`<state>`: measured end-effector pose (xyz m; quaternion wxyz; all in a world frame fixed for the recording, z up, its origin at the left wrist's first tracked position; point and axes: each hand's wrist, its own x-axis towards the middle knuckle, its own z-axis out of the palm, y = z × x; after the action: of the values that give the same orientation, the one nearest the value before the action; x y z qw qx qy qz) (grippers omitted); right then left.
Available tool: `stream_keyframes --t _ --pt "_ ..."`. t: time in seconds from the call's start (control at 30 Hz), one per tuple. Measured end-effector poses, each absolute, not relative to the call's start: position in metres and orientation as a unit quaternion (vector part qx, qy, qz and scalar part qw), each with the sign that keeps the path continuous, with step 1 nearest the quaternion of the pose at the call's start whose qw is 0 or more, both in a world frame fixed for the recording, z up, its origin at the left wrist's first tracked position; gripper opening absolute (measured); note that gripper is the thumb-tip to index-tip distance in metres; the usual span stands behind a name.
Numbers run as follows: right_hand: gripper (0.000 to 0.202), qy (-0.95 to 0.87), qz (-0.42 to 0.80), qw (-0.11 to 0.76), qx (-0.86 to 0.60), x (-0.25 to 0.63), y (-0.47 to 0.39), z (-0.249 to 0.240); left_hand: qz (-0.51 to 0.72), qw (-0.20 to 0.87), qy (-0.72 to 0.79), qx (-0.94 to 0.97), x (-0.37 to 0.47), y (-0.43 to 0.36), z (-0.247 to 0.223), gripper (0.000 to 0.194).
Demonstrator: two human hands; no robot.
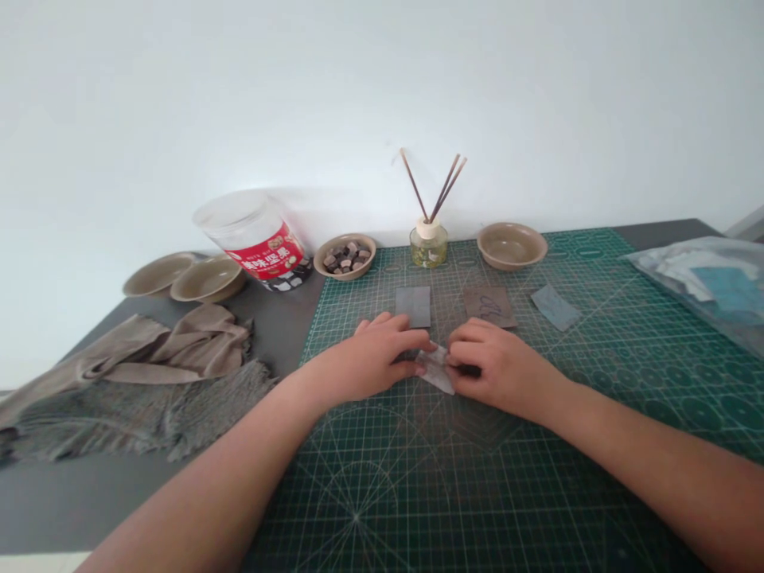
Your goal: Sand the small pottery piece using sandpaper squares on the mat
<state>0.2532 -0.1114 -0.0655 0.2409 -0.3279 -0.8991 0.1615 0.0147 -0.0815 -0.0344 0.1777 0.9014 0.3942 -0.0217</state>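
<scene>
Between my two hands is a small pale grey-white piece (438, 376), thin like fabric or paper, tilted over the green cutting mat (382, 509). My left hand (382, 354) pinches its left side between thumb and index finger, the other fingers stretched forward. My right hand (493, 362) is closed on its right edge, and the curled fingers hide that part. Just beyond lie a grey square piece (413, 305), a brown square piece (494, 305) with dark looping marks, partly behind my right hand, and a light blue-grey piece (556, 307) set at an angle.
At the back stand a bowl of small brown blocks (346, 259), a reed diffuser (428, 244), a tan bowl (512, 245) and a red-labelled plastic tub (263, 251). Two bowls (206, 278) and crumpled cloths (173, 358) lie left. A clear bag of cloth (716, 282) sits right.
</scene>
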Motion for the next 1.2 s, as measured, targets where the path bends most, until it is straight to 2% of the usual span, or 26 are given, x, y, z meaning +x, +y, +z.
stream_keyframes --t 0.9,1.2 --pt "0.013 -0.912 0.206 0.225 -0.273 0.2560 -0.1078 -0.0612 -0.045 0.146 0.393 0.907 0.0133 -0.0821 -0.0365 0.025" --pt "0.014 -0.907 0.186 0.216 -0.311 0.2568 -0.1065 -0.0603 -0.048 0.157 0.404 0.900 0.0153 -0.0845 -0.0325 0.023"
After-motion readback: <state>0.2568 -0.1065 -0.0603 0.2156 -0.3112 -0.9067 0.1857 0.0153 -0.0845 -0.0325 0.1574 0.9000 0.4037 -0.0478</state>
